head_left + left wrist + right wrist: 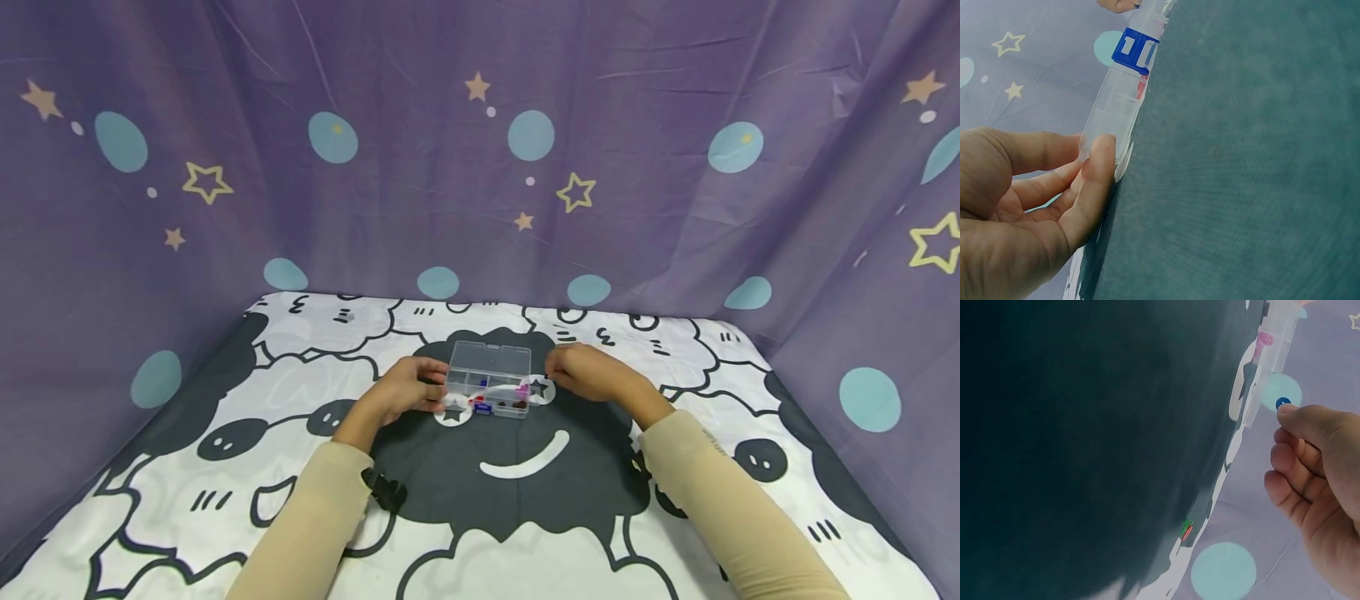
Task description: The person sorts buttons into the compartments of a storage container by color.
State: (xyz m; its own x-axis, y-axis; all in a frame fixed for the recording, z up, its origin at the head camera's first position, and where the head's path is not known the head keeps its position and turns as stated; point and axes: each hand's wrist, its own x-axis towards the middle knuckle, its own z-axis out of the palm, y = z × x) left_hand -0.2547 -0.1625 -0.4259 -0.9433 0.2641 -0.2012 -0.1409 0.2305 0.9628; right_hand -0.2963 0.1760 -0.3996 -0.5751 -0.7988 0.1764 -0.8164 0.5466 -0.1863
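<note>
A clear plastic compartment box point(489, 379) stands on the cloth with its lid point(491, 358) raised at the back. Inside show small blue, red, pink and brown pieces, and a blue latch point(1136, 51) sits on its front. My left hand point(408, 387) grips the box's left end, thumb and fingers at the corner. To the right of the box, my right hand point(588, 372) is lifted above the cloth. Between its thumb and forefinger it pinches a small round blue button point(1283, 403); the other fingers are curled in.
A white cloth point(442, 567) printed with dark sheep shapes covers the table. Something small, green and red point(1186, 530), lies on it in the right wrist view. A purple curtain point(420, 217) with stars hangs behind and along both sides.
</note>
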